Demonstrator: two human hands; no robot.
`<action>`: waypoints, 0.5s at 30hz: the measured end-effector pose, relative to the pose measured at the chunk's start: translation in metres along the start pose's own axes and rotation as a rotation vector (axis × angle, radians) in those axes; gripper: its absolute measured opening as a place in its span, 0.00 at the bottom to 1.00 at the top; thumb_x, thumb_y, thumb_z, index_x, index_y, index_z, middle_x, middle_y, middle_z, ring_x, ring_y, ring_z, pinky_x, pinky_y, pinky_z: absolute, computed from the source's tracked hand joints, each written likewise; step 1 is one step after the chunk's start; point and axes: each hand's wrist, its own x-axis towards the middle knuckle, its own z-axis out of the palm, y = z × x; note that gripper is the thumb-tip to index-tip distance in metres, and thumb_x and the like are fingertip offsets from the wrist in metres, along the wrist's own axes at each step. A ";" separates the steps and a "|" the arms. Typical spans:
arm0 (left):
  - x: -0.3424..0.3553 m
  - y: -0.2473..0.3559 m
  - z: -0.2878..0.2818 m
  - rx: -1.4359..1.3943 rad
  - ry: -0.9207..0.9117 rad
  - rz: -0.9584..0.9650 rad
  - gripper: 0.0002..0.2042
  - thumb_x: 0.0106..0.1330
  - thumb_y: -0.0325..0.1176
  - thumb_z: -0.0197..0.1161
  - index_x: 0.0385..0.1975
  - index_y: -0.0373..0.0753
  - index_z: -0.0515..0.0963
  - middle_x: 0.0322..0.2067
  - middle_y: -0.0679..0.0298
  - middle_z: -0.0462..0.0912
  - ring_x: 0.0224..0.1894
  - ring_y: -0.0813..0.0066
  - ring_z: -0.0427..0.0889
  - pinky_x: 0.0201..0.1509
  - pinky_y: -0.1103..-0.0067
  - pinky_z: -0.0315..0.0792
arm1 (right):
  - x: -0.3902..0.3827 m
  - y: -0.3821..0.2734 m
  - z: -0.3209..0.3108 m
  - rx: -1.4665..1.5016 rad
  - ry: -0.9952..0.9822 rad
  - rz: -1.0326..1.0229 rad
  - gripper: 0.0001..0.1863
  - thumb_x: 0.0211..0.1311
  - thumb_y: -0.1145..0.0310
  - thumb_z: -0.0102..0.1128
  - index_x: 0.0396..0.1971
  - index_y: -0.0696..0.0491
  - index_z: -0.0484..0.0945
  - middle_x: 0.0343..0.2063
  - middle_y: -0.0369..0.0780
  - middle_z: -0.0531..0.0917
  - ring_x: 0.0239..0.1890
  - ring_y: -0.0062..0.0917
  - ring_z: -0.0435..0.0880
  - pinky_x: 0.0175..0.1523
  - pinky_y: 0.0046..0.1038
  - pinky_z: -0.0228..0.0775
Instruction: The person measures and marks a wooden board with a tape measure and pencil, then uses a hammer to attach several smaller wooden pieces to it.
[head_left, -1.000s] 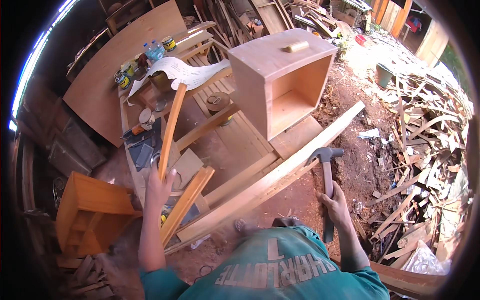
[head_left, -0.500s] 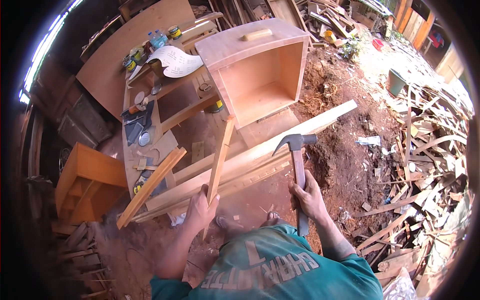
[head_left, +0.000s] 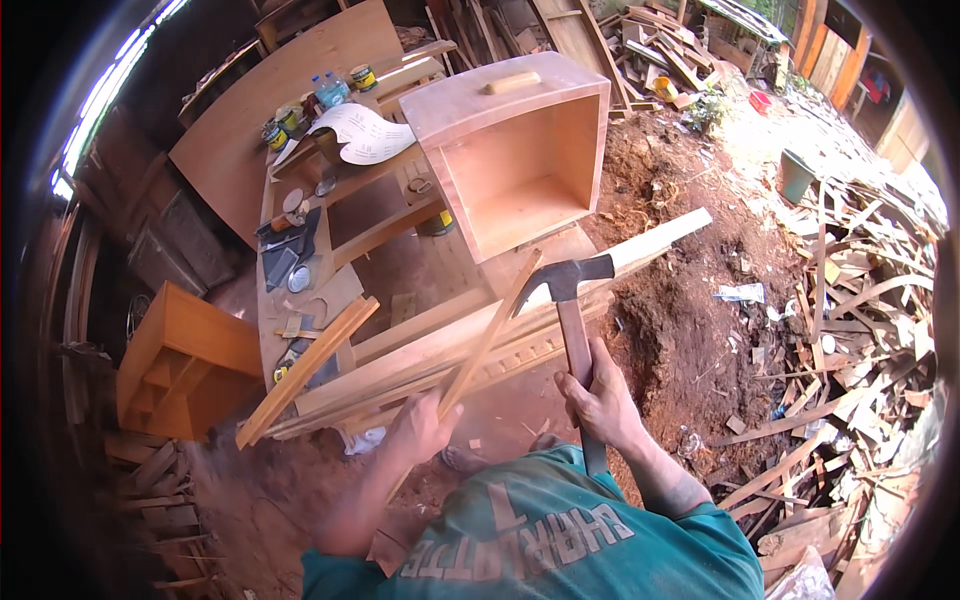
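My left hand [head_left: 425,428] is closed around a thin wooden strip [head_left: 483,345], which slants up and away to the right. In my right hand [head_left: 602,400] is a claw hammer [head_left: 574,330], gripped by its handle with the head uppermost. The hammer's claw points left and overlaps the strip near its upper end; whether they touch I cannot tell. Beyond them lie long pale boards [head_left: 400,372] across the workbench frame. A wooden drawer [head_left: 470,105] rests on its side farther off, its hollow facing me and a wooden handle on its upper face.
Paint tins [head_left: 364,78], plastic bottles [head_left: 330,92] and a curled paper sheet [head_left: 372,135] sit on the bench's far left. A short board [head_left: 310,372] juts out at its near left corner. An orange wooden cabinet [head_left: 180,370] stands left. Scrap wood [head_left: 850,400] covers the ground at right.
The hammer has moved left and slightly down, bringing its claw to the strip's upper end. My left hand has shifted right and down, and the strip leans farther right.
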 end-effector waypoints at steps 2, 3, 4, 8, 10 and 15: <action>-0.001 0.005 -0.005 -0.010 0.054 0.013 0.18 0.68 0.33 0.60 0.53 0.29 0.75 0.33 0.36 0.82 0.41 0.33 0.81 0.44 0.53 0.76 | -0.004 0.005 -0.001 -0.112 -0.022 -0.051 0.22 0.62 0.66 0.60 0.51 0.60 0.67 0.28 0.57 0.82 0.35 0.53 0.85 0.42 0.44 0.75; -0.006 0.002 -0.012 -0.009 0.057 0.014 0.18 0.68 0.33 0.60 0.53 0.29 0.75 0.33 0.36 0.82 0.41 0.33 0.81 0.44 0.53 0.76 | -0.005 -0.001 -0.008 -0.112 -0.022 -0.054 0.22 0.62 0.66 0.60 0.51 0.60 0.67 0.28 0.57 0.82 0.35 0.53 0.85 0.42 0.44 0.75; -0.017 -0.004 -0.025 0.000 0.003 0.022 0.18 0.67 0.32 0.60 0.54 0.30 0.75 0.33 0.36 0.82 0.41 0.33 0.81 0.45 0.53 0.76 | -0.008 -0.014 -0.019 -0.195 -0.111 -0.028 0.22 0.61 0.66 0.61 0.51 0.60 0.67 0.29 0.58 0.82 0.36 0.54 0.85 0.42 0.45 0.75; -0.041 0.006 -0.046 0.075 -0.116 0.049 0.24 0.63 0.27 0.62 0.61 0.32 0.74 0.36 0.38 0.83 0.41 0.37 0.83 0.46 0.56 0.78 | -0.019 -0.025 -0.053 -0.362 -0.297 -0.012 0.19 0.60 0.69 0.63 0.47 0.59 0.67 0.27 0.57 0.82 0.35 0.55 0.84 0.40 0.46 0.75; -0.059 -0.010 -0.082 0.246 -0.129 -0.025 0.27 0.62 0.25 0.62 0.64 0.33 0.72 0.37 0.38 0.84 0.42 0.37 0.83 0.46 0.58 0.78 | -0.023 -0.043 -0.089 -0.558 -0.477 -0.026 0.17 0.59 0.69 0.63 0.43 0.59 0.68 0.26 0.56 0.82 0.33 0.54 0.85 0.38 0.45 0.75; -0.097 -0.079 -0.143 0.058 0.324 -0.344 0.14 0.65 0.26 0.61 0.50 0.31 0.77 0.27 0.52 0.82 0.28 0.58 0.82 0.34 0.69 0.76 | -0.025 -0.017 -0.107 -0.599 -0.374 -0.042 0.16 0.58 0.70 0.66 0.40 0.58 0.68 0.24 0.54 0.81 0.31 0.52 0.84 0.36 0.43 0.73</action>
